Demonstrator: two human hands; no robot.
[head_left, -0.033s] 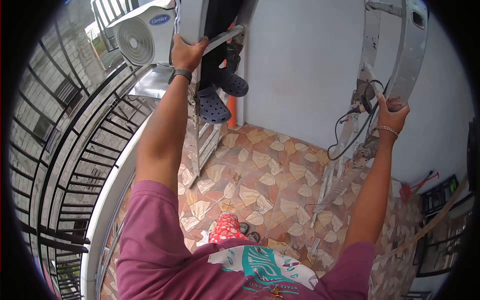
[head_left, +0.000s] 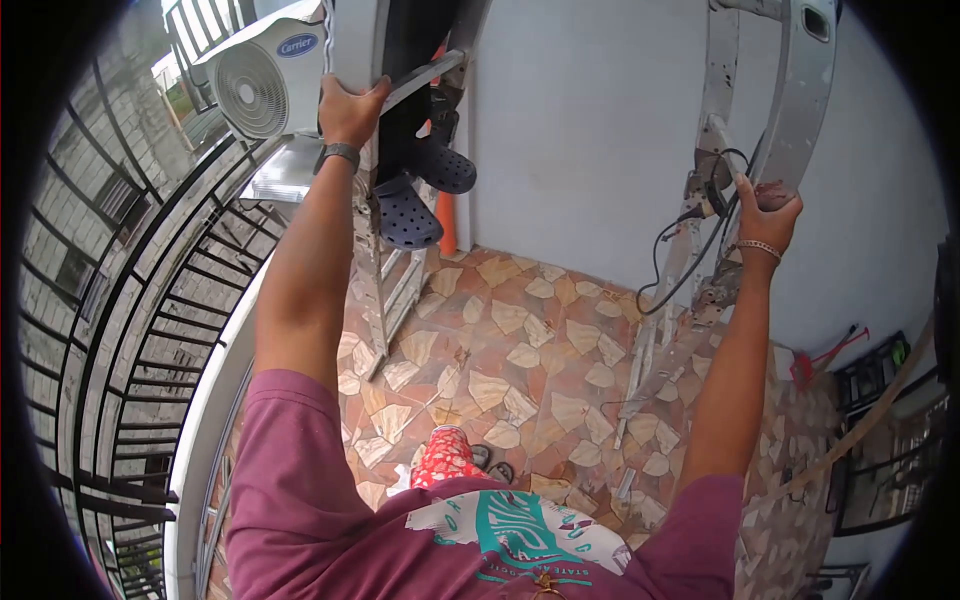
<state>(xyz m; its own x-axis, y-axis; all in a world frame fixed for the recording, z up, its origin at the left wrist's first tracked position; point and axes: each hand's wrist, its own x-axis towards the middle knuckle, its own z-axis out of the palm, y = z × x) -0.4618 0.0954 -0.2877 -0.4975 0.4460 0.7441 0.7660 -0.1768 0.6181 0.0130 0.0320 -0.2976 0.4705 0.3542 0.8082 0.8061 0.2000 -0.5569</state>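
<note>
My left hand (head_left: 352, 112) is closed around the side rail of a metal stepladder (head_left: 362, 40) at the upper left. On it stands another person in black trousers, wearing dark blue perforated clogs (head_left: 410, 220); the upper body is out of view. At the right, my right hand (head_left: 768, 216) grips the side rail of a paint-spotted metal ladder (head_left: 795, 110), its thumb along the inner edge. Beside that hand a black cable (head_left: 655, 268) hangs in a loop from a dark corded device (head_left: 714, 200), whose kind I cannot make out.
A white air conditioner outdoor unit (head_left: 262, 80) stands beyond my left hand, above a black railing (head_left: 140, 290). An orange cone-like object (head_left: 447, 225) is behind the left ladder. Patterned stone tiles (head_left: 500, 350) cover the floor. Red-handled tools (head_left: 825, 360) lie by the right wall.
The whole scene has shifted slightly to the left in the picture. Both hands keep their hold on the ladder rails.
</note>
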